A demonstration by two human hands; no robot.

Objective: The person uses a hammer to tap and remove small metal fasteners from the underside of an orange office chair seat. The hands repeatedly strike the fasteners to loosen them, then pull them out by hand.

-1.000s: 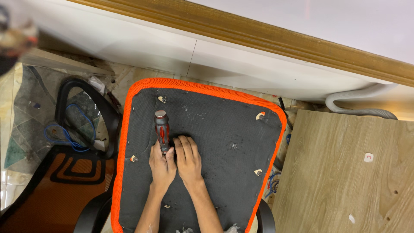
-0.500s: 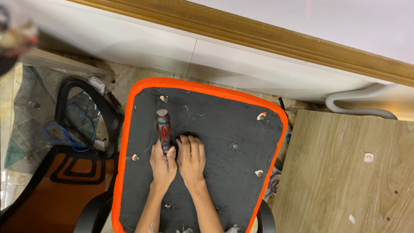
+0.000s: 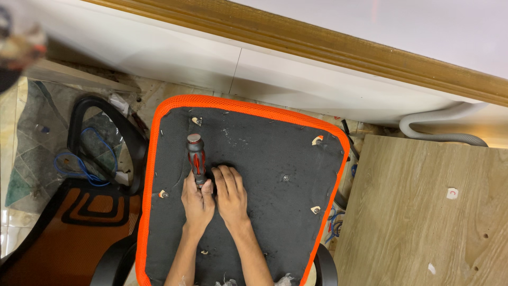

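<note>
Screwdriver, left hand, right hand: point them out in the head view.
screwdriver [image 3: 196, 158], head view, on the red and black handle.
left hand [image 3: 198, 202], head view, on the back of the hand gripping the screwdriver.
right hand [image 3: 230, 196], head view, on the back of the hand flat on the seat.

Both hands on an upturned orange-rimmed seat base [image 3: 264, 159], left hand [image 3: 197, 204] around a red-black screwdriver [image 3: 196, 159], right hand [image 3: 230, 196] flat beside.

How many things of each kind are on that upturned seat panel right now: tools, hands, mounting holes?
Screwdriver, red and black handle, gripped in left hand: 1
Hands on the black seat panel (right hand flat): 2
Mounting holes showing, such as one near the orange rim: 5
Total: 8
</note>
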